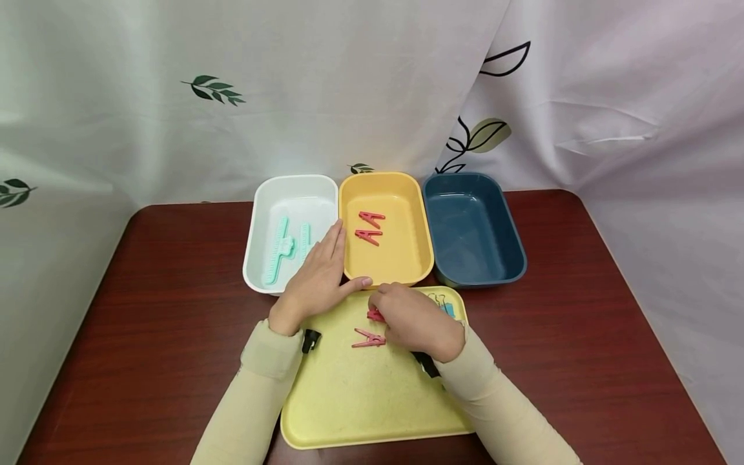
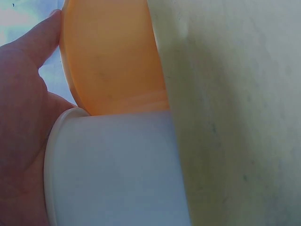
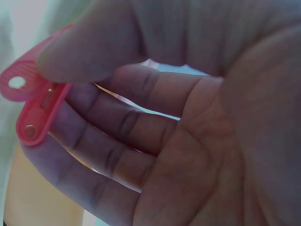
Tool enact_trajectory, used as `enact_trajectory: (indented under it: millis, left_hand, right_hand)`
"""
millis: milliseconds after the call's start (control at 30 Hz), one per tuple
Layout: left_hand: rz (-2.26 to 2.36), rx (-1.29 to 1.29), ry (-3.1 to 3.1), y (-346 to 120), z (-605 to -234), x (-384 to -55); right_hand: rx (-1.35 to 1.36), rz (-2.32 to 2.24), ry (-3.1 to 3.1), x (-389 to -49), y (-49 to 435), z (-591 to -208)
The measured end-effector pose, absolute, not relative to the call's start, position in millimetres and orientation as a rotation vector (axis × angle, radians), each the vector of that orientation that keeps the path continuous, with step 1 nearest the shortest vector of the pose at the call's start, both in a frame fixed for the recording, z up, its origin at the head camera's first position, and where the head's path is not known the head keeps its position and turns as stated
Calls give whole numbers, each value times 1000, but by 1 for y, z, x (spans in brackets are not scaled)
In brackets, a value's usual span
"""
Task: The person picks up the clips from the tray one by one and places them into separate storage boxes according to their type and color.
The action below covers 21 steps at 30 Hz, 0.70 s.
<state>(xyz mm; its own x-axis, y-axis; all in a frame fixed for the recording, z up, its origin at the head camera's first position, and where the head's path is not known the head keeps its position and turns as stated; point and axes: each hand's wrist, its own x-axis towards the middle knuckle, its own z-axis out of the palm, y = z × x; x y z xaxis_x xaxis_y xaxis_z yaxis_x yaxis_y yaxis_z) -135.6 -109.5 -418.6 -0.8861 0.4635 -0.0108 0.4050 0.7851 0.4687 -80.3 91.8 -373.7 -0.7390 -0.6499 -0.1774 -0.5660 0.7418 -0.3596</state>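
Red clip (image 1: 375, 315) over the yellow tray (image 1: 360, 403), long axis diagonal in right wrist view, holed ends lower left. Right hand (image 1: 417, 320) pinches it, thumb against fingers. Pink clip (image 1: 374, 340) just beside. Left hand (image 1: 316, 278), fingers straight, at white bin (image 1: 316, 197) and yellow bin (image 1: 401, 255), partly blocks a mint clip (image 1: 305, 236).

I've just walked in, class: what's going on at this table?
A person's right hand pinches a red clothespin at the yellow tray; a pink clothespin lies close by. The left hand touches the white bin and the orange bin. Two red clothespins lie in the orange bin, mint clips in the white one.
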Motion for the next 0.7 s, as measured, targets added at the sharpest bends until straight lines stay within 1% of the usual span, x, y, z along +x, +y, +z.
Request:
enact_trajectory:
  millis: [533, 700]
  left_hand:
    - [692, 693, 2847, -109, -418, -135]
    - [687, 695, 2846, -109, -417, -135]
  right_hand:
    - [-908, -392, 2676, -85, 95, -362]
    - [-933, -433, 2700, -87, 97, -359]
